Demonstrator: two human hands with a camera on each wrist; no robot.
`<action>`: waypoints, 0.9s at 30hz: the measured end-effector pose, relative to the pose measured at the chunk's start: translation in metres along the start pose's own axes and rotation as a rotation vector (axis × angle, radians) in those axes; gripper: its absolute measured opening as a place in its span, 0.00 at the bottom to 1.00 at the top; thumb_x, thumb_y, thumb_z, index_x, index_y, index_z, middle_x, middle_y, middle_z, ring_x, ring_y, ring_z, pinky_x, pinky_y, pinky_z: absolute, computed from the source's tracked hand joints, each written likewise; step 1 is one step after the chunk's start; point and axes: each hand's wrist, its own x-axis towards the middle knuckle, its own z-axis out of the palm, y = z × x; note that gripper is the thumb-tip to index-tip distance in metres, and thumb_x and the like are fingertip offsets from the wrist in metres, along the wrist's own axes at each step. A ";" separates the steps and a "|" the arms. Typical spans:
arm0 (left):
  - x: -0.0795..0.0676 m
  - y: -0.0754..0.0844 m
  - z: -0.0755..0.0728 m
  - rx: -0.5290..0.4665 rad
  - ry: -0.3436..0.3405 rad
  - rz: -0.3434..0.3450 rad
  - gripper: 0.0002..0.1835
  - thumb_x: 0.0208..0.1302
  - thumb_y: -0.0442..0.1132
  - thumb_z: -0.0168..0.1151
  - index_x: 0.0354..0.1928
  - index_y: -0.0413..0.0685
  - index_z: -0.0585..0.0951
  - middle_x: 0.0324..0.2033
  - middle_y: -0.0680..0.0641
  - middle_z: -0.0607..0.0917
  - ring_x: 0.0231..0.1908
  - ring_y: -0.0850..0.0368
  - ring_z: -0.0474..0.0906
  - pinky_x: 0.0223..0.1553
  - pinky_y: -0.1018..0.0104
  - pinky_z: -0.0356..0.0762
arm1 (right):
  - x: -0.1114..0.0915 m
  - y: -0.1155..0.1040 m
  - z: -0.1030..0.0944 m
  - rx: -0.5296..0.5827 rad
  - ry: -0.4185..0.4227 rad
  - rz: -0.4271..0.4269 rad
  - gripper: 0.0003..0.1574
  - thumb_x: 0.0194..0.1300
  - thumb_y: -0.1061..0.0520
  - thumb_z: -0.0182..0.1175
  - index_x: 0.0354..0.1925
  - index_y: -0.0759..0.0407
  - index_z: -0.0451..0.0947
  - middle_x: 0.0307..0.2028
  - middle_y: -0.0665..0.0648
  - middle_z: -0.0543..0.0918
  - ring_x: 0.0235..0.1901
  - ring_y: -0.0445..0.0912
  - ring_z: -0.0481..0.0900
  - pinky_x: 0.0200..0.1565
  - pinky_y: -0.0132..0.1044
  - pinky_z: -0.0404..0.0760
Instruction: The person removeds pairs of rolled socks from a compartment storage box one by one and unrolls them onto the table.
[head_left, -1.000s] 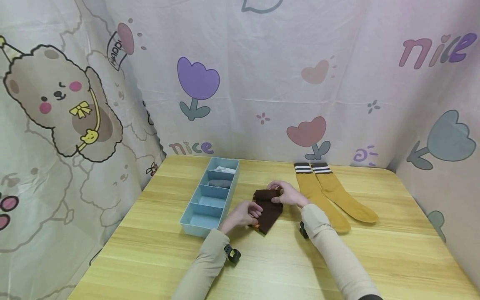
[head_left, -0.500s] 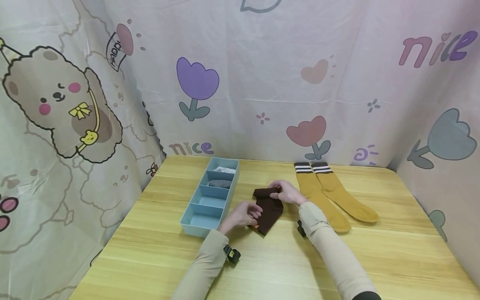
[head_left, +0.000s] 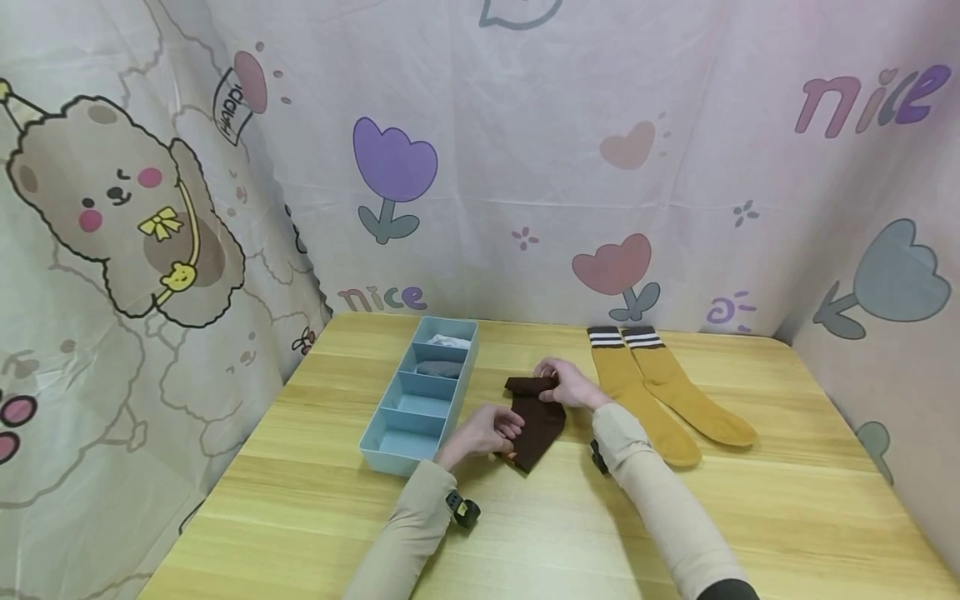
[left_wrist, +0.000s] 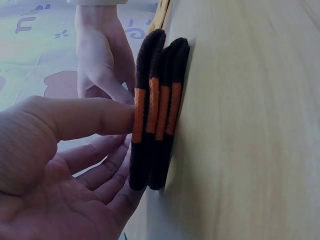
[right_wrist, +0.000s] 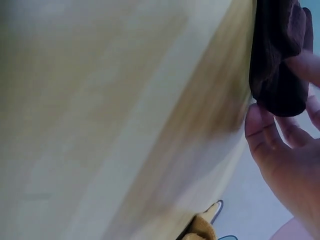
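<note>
Dark brown socks (head_left: 538, 429) lie stacked on the table between my hands, their far end folded over. In the left wrist view, orange bands mark the layered edges of the socks (left_wrist: 155, 112). My right hand (head_left: 572, 385) pinches the fold at its right end, with the thumb over the fold and the fingertips at its outer edge in the right wrist view. My left hand (head_left: 483, 433) is at the near left edge; its straight thumb (left_wrist: 100, 116) presses the banded top layer, while the other fingers stay relaxed beside the stack.
To the left stands a blue divided box (head_left: 395, 461); a white folded item (head_left: 450, 340) and a grey one (head_left: 440, 368) sit in its two far compartments. Two mustard socks (head_left: 678, 392) with striped cuffs lie at the right. Behind the wooden table (head_left: 540, 542) hangs a printed curtain (head_left: 480, 208).
The fold at the far end looks narrower, and the socks' near corner has shifted slightly toward me. My right hand has moved a little left; the left hand stays nearly still.
</note>
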 end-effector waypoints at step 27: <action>-0.001 0.000 -0.002 -0.003 -0.016 0.013 0.23 0.45 0.17 0.61 0.49 0.26 0.81 0.40 0.34 0.87 0.38 0.55 0.83 0.40 0.77 0.79 | 0.012 0.003 0.003 -0.071 0.122 0.005 0.11 0.61 0.67 0.67 0.42 0.63 0.78 0.37 0.64 0.84 0.40 0.55 0.81 0.48 0.50 0.79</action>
